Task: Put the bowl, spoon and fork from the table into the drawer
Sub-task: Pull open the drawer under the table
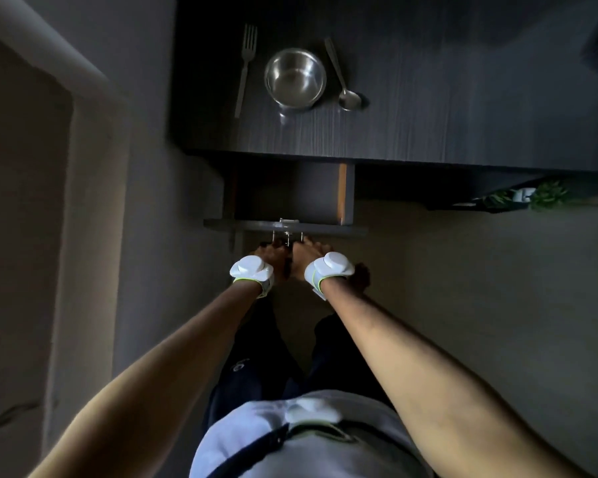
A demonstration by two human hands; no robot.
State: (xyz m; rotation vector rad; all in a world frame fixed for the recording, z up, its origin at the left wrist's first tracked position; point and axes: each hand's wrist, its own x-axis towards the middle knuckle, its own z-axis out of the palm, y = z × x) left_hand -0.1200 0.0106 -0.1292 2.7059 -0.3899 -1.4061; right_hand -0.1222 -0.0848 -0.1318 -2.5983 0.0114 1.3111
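Counter carries bowl, fork on one side and spoon on the other, untouched. Drawer below stands open, apparently empty. My left hand and right hand curl around its handle. Step: opening. Next, I judge: release, reach up for bowl.

Dim, grainy wide-angle view with bowed edges; faint highlights glint on the bowl, corners sink into shadow
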